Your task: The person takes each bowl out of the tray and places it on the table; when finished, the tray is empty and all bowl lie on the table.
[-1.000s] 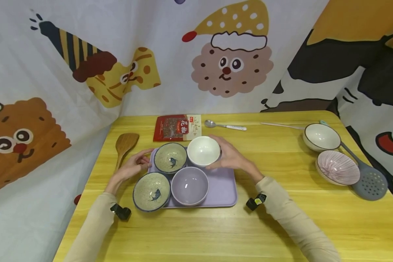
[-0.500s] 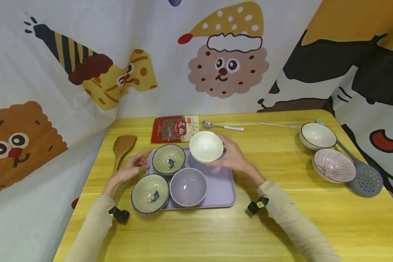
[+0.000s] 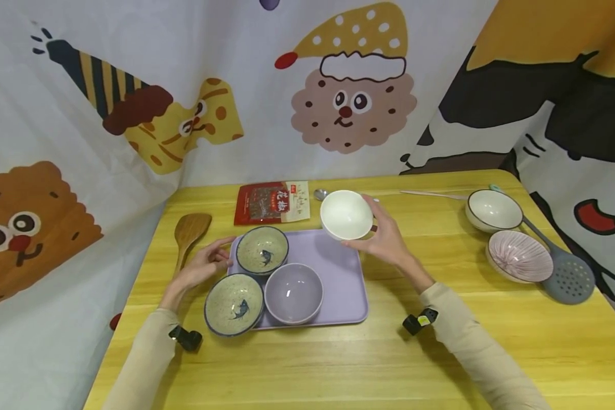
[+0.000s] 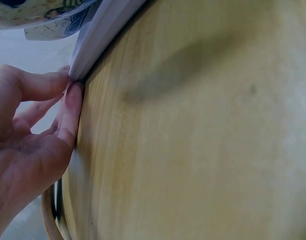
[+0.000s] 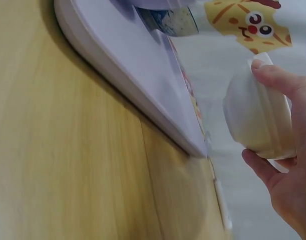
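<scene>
My right hand point(image 3: 386, 239) holds a white bowl point(image 3: 346, 215) by its side, raised above the far right corner of the lilac tray point(image 3: 340, 285). In the right wrist view the thumb lies at the rim of the bowl point(image 5: 258, 115) and a finger lies under it. At the tray's left edge my left hand point(image 3: 205, 266) pinches the rim between thumb and fingers, as the left wrist view shows. On the tray stand a speckled fish bowl point(image 3: 262, 242) and a purple bowl point(image 3: 294, 302). Another fish bowl point(image 3: 228, 313) overlaps the tray's near left corner.
A wooden spatula point(image 3: 191, 229) lies left of the tray. Behind it are a red spice packet point(image 3: 269, 204) and a spoon point(image 3: 320, 195), partly hidden by the white bowl. At right are a dark-rimmed bowl point(image 3: 494, 212), a pink striped bowl point(image 3: 520, 256) and a grey slotted turner point(image 3: 571, 279).
My right hand has lifted the white bowl off the tray's far side and carried it up and to the right. My left hand has stayed at the tray's edge.
</scene>
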### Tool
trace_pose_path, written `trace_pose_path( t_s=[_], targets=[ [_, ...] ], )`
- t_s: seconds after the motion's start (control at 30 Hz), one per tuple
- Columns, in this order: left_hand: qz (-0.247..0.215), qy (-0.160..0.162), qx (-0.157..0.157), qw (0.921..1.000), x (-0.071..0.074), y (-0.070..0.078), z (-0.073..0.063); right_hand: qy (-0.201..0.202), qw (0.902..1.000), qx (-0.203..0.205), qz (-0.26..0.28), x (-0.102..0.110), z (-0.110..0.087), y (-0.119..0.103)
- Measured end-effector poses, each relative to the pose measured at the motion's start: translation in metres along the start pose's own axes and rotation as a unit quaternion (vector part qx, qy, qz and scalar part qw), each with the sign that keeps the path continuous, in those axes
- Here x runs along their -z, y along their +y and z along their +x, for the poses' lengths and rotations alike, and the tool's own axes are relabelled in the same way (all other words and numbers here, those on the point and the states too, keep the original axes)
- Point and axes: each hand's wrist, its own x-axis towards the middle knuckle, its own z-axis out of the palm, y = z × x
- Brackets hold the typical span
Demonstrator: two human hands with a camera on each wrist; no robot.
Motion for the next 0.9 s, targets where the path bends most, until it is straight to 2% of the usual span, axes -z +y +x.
trace_pose_path(
  t_s=[0.43,0.73,0.9],
  targets=[
    [-0.012,0.0,-0.003,0.9999,0.0,0.002,-0.002,0.06,0.9961,-0.058,-0.029,0.027,-0.01,0.024],
    [-0.002,0.003,0.0,1.0,-0.001,0.0,-0.002,0.126,0.9877,-0.078,-0.049,0.048,-0.016,0.042],
    [-0.004,0.001,-0.001,1.0,-0.001,0.0,-0.001,0.152,0.9797,-0.106,-0.077,0.059,-0.02,0.051]
  ],
)
